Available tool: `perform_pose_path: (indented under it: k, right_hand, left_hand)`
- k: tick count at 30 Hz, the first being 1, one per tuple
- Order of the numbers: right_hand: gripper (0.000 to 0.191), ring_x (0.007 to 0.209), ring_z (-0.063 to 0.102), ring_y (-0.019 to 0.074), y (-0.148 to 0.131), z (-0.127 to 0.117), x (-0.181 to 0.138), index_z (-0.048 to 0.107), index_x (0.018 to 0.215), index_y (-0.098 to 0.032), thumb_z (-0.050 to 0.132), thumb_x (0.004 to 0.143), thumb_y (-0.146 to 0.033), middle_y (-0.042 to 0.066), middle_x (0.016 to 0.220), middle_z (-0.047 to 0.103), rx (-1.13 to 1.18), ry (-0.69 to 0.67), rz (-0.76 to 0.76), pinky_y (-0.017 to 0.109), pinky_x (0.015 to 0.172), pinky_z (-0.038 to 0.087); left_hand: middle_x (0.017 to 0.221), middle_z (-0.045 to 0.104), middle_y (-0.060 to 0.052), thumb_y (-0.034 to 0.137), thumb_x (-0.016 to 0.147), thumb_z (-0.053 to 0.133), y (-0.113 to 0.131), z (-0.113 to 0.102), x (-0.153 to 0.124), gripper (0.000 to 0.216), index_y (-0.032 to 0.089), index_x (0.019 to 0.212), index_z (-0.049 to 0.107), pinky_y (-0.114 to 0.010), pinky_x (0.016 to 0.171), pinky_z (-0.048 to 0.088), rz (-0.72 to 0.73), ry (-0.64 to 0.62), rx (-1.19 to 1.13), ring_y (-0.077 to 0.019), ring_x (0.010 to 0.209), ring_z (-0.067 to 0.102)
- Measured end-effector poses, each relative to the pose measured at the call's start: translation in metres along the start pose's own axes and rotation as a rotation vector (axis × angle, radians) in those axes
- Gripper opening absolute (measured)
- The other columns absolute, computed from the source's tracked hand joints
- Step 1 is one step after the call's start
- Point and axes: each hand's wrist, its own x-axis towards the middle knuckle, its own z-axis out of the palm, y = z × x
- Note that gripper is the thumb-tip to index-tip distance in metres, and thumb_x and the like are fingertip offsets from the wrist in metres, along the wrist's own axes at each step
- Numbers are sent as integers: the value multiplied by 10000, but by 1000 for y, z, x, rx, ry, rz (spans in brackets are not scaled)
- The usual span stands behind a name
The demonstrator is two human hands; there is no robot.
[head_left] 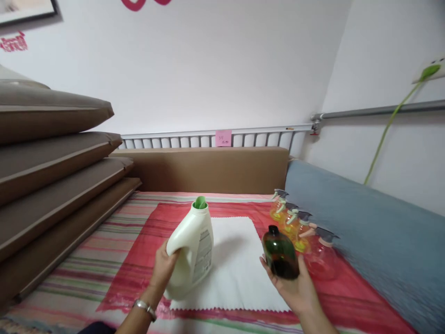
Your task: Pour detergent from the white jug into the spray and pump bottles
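Observation:
My left hand [164, 265] grips the handle of a pale detergent jug [194, 250]. Its cap is off and a green spout shows at the mouth. In my right hand [294, 287] rests a dark brown-green bottle [280, 253] with an open neck and dark contents low inside; my fingers cup it from below and behind. The jug and the bottle are apart, both over a white cloth [239, 278] with a zigzag edge. Right of the bottle, several clear pump bottles [301, 232] stand in a row, some with yellow liquid. The nearest pump bottle [322, 260] looks pinkish.
Under the cloth lies a red sheet [139, 260] over a striped cover [79, 273]. Stacked brown cushions [62, 171] rise at the left. A long brown cushion [208, 169] leans at the back, and a blue-grey padded side [365, 222] bounds the right.

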Motion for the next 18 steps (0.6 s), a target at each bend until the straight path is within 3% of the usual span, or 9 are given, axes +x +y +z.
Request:
perform_pose_path:
  k: [4, 9, 14, 18]
  right_hand:
    - [486, 986, 635, 288, 8, -13, -9, 627, 948, -301, 426, 763, -703, 30, 975, 722, 282, 65, 189, 434, 718, 529]
    - [474, 1002, 626, 297, 7, -19, 1, 645, 962, -294, 505, 733, -684, 36, 1010, 715, 454, 63, 250, 331, 599, 522]
    - [441, 965, 639, 312, 12, -23, 13, 669, 948, -299, 553, 716, -656, 43, 1006, 716, 554, 74, 273, 316, 589, 525]
    - [450, 971, 629, 343, 6, -23, 18, 648, 1033, -277, 571, 734, -604, 69, 1067, 692, 565, 110, 303, 341, 586, 531]
  left_hand:
    - [472, 467, 71, 323, 710, 573, 28, 18, 12, 173, 154, 743, 555, -218, 425, 362, -7, 142, -66, -107, 416, 434]
    - [556, 500, 59, 338, 711, 599, 53, 70, 44, 227, 151, 834, 563, -220, 469, 380, 30, 225, -100, -106, 469, 455]
    - [694, 602, -2, 335, 689, 607, 34, 140, 50, 278, 148, 894, 586, -266, 578, 450, 25, 199, -66, -165, 615, 567]
    - [755, 634, -48, 340, 680, 621, 11, 173, 37, 280, 143, 874, 581, -310, 649, 478, 0, 164, -28, -208, 700, 600]
